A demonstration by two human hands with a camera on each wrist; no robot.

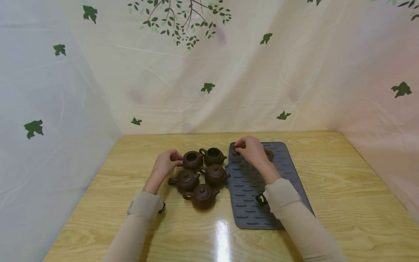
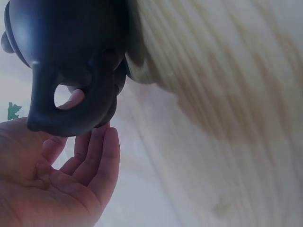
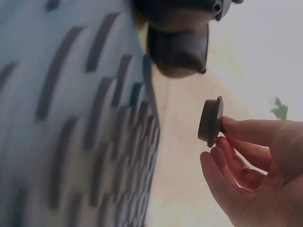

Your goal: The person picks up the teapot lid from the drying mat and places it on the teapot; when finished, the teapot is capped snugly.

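At the left of the group, my left hand (image 1: 166,163) pinches the left side of a lidless brown teapot (image 1: 193,160), where its handle is mostly hidden by fingers. A lidded teapot's handle (image 2: 80,113) overlaps that hand in the left wrist view. My right hand (image 1: 252,150) is over the far end of the grey mat (image 1: 248,214). Between thumb and fingers it holds a small round brown lid (image 3: 210,121) by its knob, the lid tilted on edge in the right wrist view. Beside the held teapot stands a second lidless teapot (image 1: 214,156).
Three lidded teapots stand nearer: one at left (image 1: 187,181), one at right (image 1: 216,175) and one in front (image 1: 203,196). Another brown lid (image 1: 269,155) lies on the mat behind my right wrist. A patterned cloth (image 1: 242,102) hangs behind the wooden table (image 1: 183,236).
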